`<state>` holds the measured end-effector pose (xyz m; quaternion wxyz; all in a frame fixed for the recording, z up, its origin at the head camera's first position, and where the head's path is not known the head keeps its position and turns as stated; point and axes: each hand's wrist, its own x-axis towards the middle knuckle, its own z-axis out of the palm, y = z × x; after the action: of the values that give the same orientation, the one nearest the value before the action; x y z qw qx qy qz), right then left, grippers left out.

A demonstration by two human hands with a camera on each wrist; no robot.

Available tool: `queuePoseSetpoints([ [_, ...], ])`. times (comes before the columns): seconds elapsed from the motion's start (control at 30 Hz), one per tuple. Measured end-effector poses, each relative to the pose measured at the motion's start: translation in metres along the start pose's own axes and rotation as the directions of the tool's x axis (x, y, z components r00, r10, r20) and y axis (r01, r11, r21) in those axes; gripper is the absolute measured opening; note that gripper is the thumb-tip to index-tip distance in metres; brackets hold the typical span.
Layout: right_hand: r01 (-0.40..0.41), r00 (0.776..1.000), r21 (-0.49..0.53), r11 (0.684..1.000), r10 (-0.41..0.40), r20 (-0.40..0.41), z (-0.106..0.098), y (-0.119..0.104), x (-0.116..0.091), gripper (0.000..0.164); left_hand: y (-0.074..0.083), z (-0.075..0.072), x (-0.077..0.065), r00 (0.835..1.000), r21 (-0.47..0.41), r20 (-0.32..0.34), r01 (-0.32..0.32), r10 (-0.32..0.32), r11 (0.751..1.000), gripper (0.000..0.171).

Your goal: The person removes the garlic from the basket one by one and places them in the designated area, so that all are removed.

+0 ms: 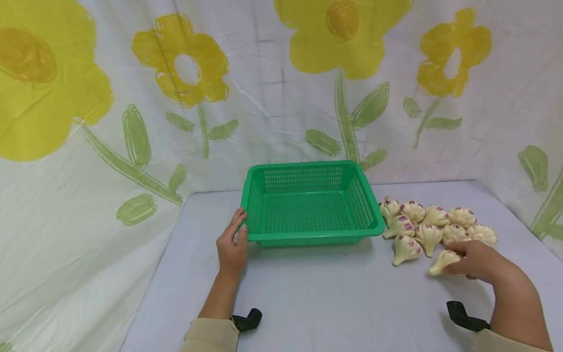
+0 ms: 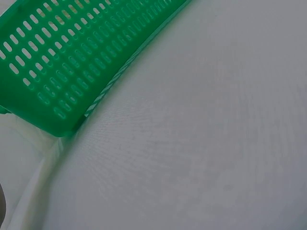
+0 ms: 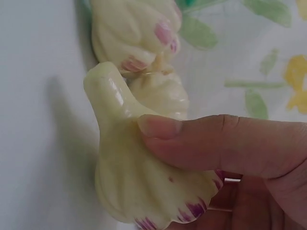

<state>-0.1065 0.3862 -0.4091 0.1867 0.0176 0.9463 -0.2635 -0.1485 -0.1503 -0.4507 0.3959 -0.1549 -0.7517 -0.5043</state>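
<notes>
In the head view my left hand point(image 1: 231, 248) rests against the left rim of a green plastic basket point(image 1: 314, 235), its thumb and fingertips right at the edge. Only a sliver of that hand enters the left wrist view, beside the perforated wall of the basket point(image 2: 62, 62). My right hand point(image 1: 479, 261) pinches a cream garlic bulb point(image 1: 445, 260) with purple streaks, at the near edge of a group of similar bulbs. Close up, the right thumb lies across the side of the held garlic bulb point(image 3: 129, 163); the other fingers are partly hidden behind it.
Several more garlic bulbs point(image 1: 428, 237) lie bunched to the right of the basket, the nearest against its corner. A white cloth covers the table point(image 1: 325, 298). Behind stands a white curtain point(image 1: 264, 98) printed with yellow flowers. Black straps with a curved piece point(image 1: 248, 320) sit at both wrists.
</notes>
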Motion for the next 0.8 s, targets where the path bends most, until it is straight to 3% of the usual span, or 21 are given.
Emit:
queuePoseSetpoints([
  [0.23, 0.017, 0.999, -0.063, 0.998, -0.019, -0.04, 0.0009, -0.0003, 0.0019, 0.085, 0.0003, -0.0007, 0.0005, 0.999, 0.003, 0.016, 0.044, -0.044, 0.999, 0.029],
  [0.53, 0.001, 0.998, -0.115, 0.993, -0.008, -0.055, -0.002, 0.001, -0.0017, 0.086, 0.0004, -0.0005, -0.0002, 0.999, 0.0, 0.02, 0.036, -0.036, 0.999, 0.028],
  [0.8, 0.068, 0.995, -0.079, 0.995, -0.073, -0.068, -0.0058, 0.0059, -0.0046, 0.073, -0.0007, 0.0011, 0.0004, 1.0, -0.005, -0.006, -0.011, 0.011, 1.0, 0.029],
])
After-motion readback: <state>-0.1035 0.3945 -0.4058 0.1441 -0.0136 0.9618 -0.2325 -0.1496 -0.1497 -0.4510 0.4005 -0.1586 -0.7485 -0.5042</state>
